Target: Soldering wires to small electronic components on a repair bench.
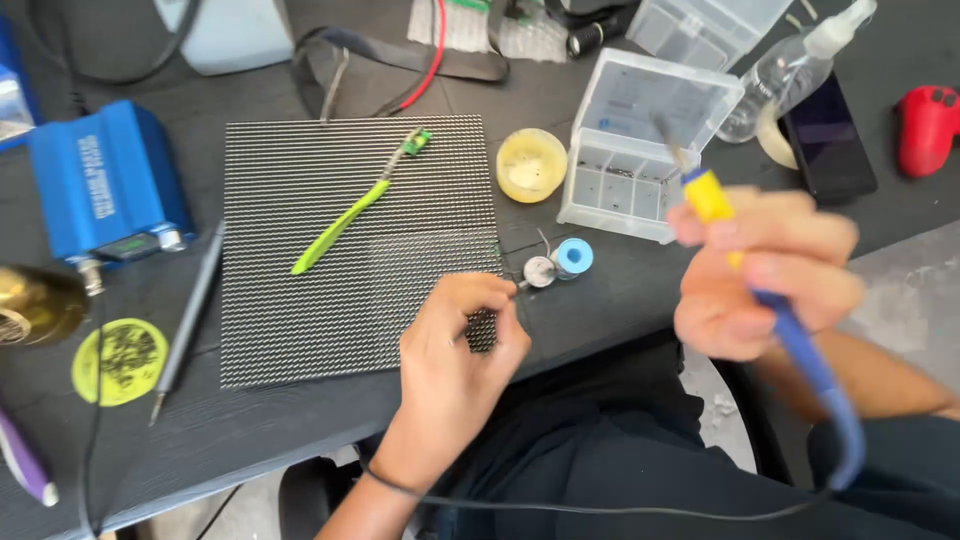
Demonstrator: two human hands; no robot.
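A square dark LED matrix panel [300, 300] lies flat on the black table. My left hand [455, 350] rests on its near right corner, fingers curled, pinching something small at the panel's edge; what it is cannot be made out. My right hand [765, 270], blurred by motion, is raised to the right of the panel and grips a soldering iron [710, 195] with a yellow collar and blue handle, tip pointing up and away. Its cord [600, 508] loops back across my lap. A green-handled tool [345, 220] lies diagonally on the panel.
Two small solder spools [558, 264] sit just right of the panel. Behind them are a clear compartment box [640, 150] with open lid and a yellow round tin [531, 165]. A blue box-shaped device [105, 185], tweezers [190, 320], spray bottle [795, 65], phone [828, 140] and red controller [928, 128] surround them.
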